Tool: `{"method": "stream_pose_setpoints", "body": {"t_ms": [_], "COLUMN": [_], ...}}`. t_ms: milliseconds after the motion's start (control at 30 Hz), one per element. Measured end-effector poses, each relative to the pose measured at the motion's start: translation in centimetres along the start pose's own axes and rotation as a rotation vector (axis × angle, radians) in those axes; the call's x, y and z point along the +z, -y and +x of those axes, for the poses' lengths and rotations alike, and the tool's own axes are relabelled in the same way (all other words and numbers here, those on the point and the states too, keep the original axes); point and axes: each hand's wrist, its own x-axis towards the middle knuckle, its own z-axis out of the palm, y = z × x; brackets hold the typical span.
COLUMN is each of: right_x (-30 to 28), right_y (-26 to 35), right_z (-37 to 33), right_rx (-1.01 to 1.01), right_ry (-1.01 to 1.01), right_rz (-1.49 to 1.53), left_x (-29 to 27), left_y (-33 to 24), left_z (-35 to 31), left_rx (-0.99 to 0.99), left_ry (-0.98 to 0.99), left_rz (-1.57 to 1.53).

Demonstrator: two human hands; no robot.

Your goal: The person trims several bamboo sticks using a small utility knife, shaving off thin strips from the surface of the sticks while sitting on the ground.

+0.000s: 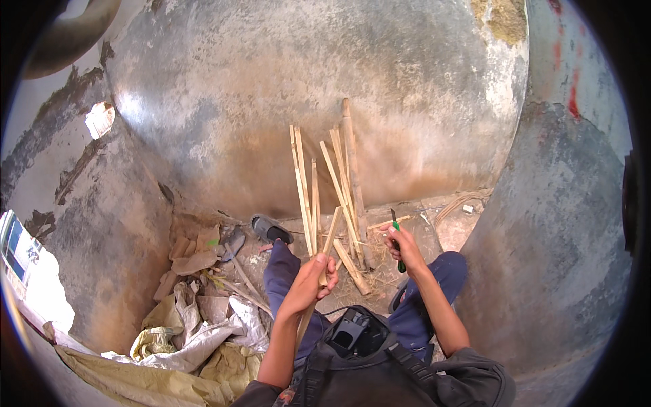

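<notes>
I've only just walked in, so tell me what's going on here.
The person's left hand grips a pale strip, and the right hand holds a green-handled knife. The knife's blade is out, pointing away from the person and apart from that strip. Beyond the hands, more pale strips and a thicker pole lean against the wall. A short piece lies on the floor, and crumpled sacks lie to the left.

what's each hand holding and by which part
The left hand holds a pale strip partway along its length; the right hand, a green knife by its handle.
</notes>
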Motion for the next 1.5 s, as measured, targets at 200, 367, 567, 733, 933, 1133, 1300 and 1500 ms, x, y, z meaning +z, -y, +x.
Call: {"method": "stream_pose_setpoints", "body": {"t_ms": [200, 367, 567, 733, 933, 1133, 1300, 1500], "right_x": [0.5, 1.6, 0.1, -4.1, -6.2, -12.6, -8.9, -8.5], "right_y": [2.5, 3.1, 1.8, -0.4, -5.7, -9.4, -13.5, -16.7], "right_z": [0.3, 1.4, 7.2, 15.4, 26.7, 37.7, 41.4, 41.8], "right_rx": [-0.081, -0.056, -0.01, 0.141, 0.084, 0.059, 0.041, 0.078], "right_ry": [0.028, 0.061, 0.068, 0.074, -0.053, -0.3, -0.47, -0.458], "right_rz": [0.011, 0.043, -0.178, -0.195, -0.357, -0.616, -0.71, -0.807], "left_x": [0.0, -1.0, -2.1, -4.3, -7.1, -8.3, -10.2, -10.2], "left_y": [0.2, 1.1, 2.2, 5.4, 7.9, 13.3, 16.1, 16.5], "left_z": [1.2, 2.3, 3.9, 6.2, 8.9, 12.8, 12.4, 13.1], "left_rx": [-0.094, -0.122, -0.227, -0.266, -0.355, -0.43, -0.438, -0.436], "left_ry": [0.109, 0.119, 0.142, 0.164, 0.118, 0.047, 0.02, 0.132], "left_rz": [-0.086, -0.116, -0.098, -0.241, -0.317, -0.142, -0.221, -0.152]}}
